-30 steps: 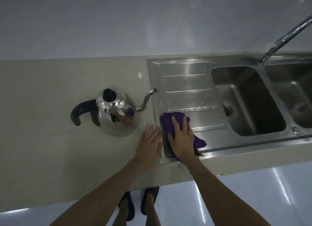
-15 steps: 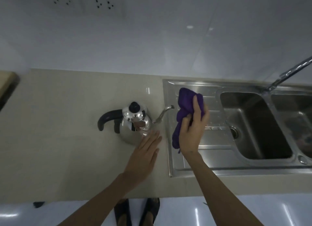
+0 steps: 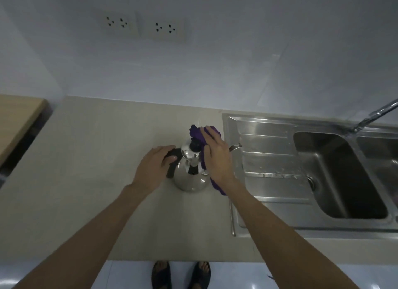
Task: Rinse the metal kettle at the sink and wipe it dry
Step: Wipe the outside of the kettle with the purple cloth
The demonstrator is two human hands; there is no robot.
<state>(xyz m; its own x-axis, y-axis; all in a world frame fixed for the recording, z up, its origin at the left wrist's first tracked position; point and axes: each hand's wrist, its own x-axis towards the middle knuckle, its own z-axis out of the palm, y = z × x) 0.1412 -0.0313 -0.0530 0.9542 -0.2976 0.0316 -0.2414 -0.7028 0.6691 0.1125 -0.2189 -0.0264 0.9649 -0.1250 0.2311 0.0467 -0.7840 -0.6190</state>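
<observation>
Wiping comes off best, I judge, if I keep my left hand (image 3: pixel 155 167) firm on the black handle (image 3: pixel 172 162) so the kettle (image 3: pixel 191 170) cannot spin or slide while my right hand (image 3: pixel 215 157) works the purple cloth (image 3: pixel 199 131) round the body, from the lid down and then along the spout (image 3: pixel 235 147). I would press lightly: the polished steel looks slick, and a hard push from the right could tip it towards the handle side.

From the head camera, the only view I have, the kettle stands upright on the beige worktop (image 3: pixel 97 159), just left of the steel sink (image 3: pixel 269 159) and its draining board. My left fingers are curled round the handle, thumb on top. My right fingers lie flat and close together, pressing the cloth against the kettle's right flank and far side; a tail of cloth hangs below my wrist.

The kettle is mirror-bright, round-bellied, with a black lid knob (image 3: pixel 195 146) and a thin curved spout whose tip peeks out past my right hand. Whether drops remain I cannot tell in this dim light.
</observation>
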